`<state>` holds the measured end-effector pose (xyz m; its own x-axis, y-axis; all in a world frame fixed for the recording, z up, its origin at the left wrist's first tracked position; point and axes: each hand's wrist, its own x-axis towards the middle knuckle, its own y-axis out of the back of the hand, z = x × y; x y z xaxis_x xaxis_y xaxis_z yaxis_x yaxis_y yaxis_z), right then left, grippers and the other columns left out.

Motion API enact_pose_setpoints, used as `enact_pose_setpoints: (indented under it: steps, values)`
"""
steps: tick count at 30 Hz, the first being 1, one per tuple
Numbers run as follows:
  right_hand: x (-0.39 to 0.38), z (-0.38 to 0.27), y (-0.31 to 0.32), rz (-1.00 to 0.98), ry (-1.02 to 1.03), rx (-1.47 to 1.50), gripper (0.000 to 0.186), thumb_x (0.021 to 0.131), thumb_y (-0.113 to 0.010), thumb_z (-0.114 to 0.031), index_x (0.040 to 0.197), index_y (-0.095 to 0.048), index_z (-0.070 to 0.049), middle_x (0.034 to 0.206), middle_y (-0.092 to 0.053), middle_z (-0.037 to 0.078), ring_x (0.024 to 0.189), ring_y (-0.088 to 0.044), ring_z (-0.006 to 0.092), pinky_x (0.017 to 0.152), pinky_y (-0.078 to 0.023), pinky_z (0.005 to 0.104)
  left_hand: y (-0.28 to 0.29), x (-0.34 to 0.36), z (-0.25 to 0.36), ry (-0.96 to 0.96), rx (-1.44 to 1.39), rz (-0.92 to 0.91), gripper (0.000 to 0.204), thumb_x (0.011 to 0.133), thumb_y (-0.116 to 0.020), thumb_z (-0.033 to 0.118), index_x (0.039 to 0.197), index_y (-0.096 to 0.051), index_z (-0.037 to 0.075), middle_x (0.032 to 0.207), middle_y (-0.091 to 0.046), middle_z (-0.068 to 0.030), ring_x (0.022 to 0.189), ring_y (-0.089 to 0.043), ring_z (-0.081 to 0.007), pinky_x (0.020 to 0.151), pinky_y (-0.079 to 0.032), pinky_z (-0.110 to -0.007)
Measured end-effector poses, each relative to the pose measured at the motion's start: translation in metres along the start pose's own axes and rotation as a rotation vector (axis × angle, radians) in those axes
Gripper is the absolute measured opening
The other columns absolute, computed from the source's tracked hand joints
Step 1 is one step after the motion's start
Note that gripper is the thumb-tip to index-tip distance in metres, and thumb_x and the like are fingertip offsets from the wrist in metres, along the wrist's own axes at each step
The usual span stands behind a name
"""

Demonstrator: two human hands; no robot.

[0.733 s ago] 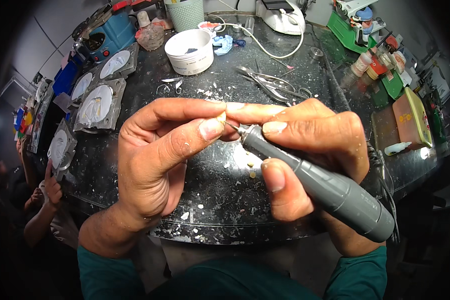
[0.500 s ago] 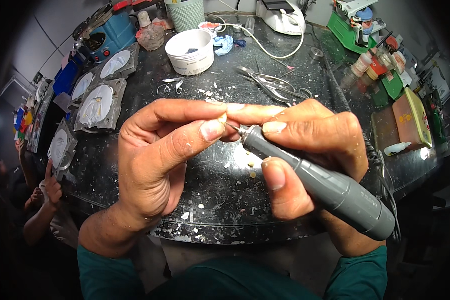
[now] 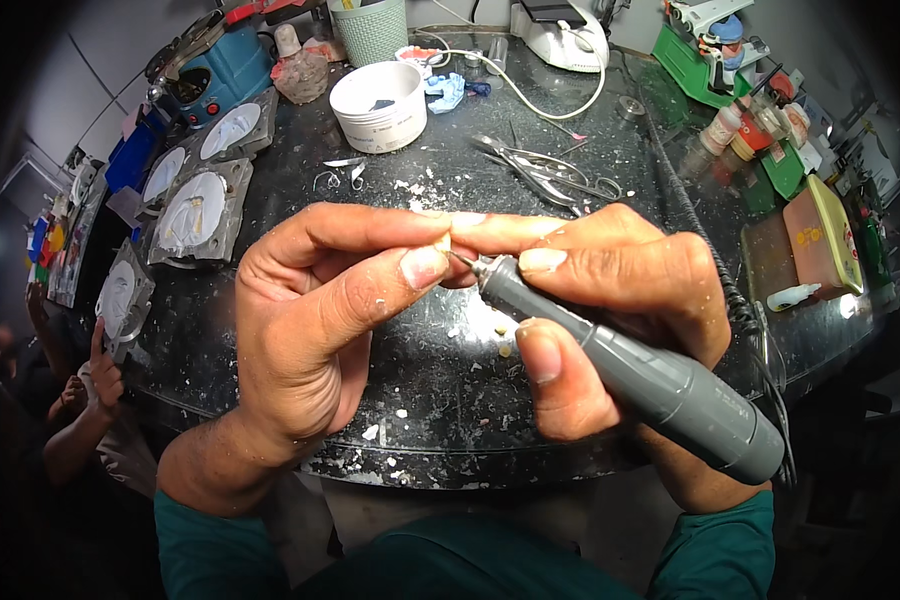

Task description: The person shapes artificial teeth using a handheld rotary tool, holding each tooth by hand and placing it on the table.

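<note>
Between thumb and index finger, my left hand pinches a small cream-coloured, tooth-like piece, mostly hidden by the fingertips. My right hand is closed around a grey rotary handpiece, which slants from lower right to upper left. Its thin metal bur points at the small piece; I cannot tell whether they touch. The right index fingertip rests against the left fingertips. Both hands are above the black worktop, which is strewn with white chips and crumbs.
Pliers lie beyond my hands, near a white tub. Metal flasks filled with plaster stand at left, beside a blue machine. The handpiece's coiled cord runs along the right. A yellowish box stands far right. Another person's hand shows at left.
The handpiece and my right hand have shifted very slightly left. My left hand keeps its pinch on the small piece almost unmoved.
</note>
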<state>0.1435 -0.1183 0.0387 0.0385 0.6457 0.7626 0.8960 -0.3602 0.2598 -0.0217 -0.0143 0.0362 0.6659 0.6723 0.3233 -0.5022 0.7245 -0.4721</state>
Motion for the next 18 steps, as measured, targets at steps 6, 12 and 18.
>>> enact_pose_setpoints:
  steps: [6, 12, 18]
  values:
    - [-0.0005, 0.0017, -0.0012, 0.017, 0.005, 0.001, 0.027, 0.088, -0.067, -0.004, 0.107, -0.047, -0.003, 0.102, -0.063, 0.025, 0.100, -0.067, 0.0331, 0.084, -0.055, 0.0385, -0.0010, -0.0007, -0.0007, 0.004, -0.012, 0.012, 0.016, 0.087, -0.062, -0.007, 0.102, -0.066, -0.005, 0.101, -0.070, -0.0214, 0.093, -0.070, -0.0245, 0.090, -0.056, -0.036]
    - [0.0005, 0.0026, 0.0011, -0.021, 0.041, -0.071, 0.030, 0.088, -0.067, -0.005, 0.109, -0.046, -0.004, 0.110, -0.065, 0.029, 0.093, -0.067, 0.0250, 0.081, -0.055, 0.0350, -0.0018, -0.0015, -0.0009, 0.042, -0.020, 0.049, 0.016, 0.087, -0.063, -0.006, 0.102, -0.066, -0.005, 0.100, -0.070, -0.0207, 0.092, -0.070, -0.0242, 0.089, -0.056, -0.036]
    - [0.0015, 0.0014, 0.0016, -0.021, 0.072, -0.113, 0.030, 0.088, -0.067, -0.005, 0.108, -0.045, -0.003, 0.108, -0.066, 0.027, 0.091, -0.067, 0.0243, 0.078, -0.056, 0.0332, -0.0032, -0.0018, -0.0010, 0.022, -0.027, 0.052, 0.016, 0.087, -0.063, -0.005, 0.103, -0.066, -0.004, 0.099, -0.071, -0.0200, 0.091, -0.070, -0.0239, 0.089, -0.056, -0.036]
